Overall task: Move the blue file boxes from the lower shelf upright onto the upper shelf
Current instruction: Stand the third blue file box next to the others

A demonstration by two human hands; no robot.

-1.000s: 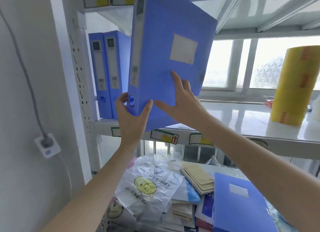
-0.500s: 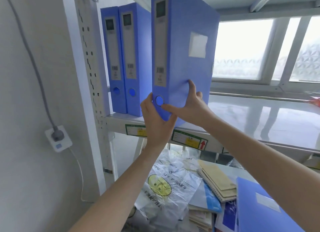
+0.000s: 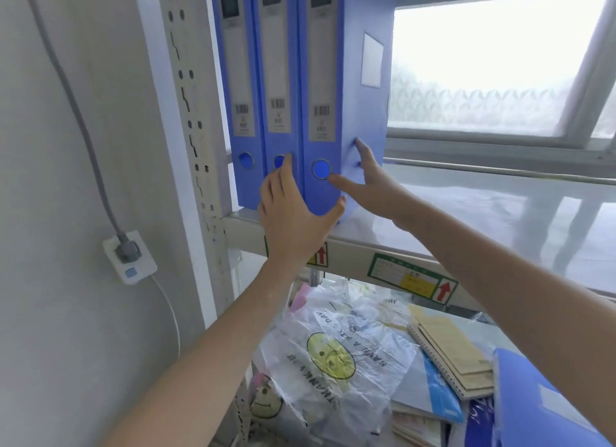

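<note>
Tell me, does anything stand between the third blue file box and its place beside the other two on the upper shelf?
Nothing visible does. The third file box already stands upright on the upper shelf, against the second box. The left hand and right hand lie flat on it.

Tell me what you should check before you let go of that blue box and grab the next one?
1. Third file box standing upright on the upper shelf: ok.
2. Snug against the two file boxes beside it: ok, no gap shows.
3. Its bottom fully on the shelf: cannot tell, the left hand covers that corner.
4. Right hand steadying its side: ok, flat against it.
5. Another blue file box waiting on the lower shelf: ok, lying flat at the right.
6. Free shelf space to the right: ok.
</note>
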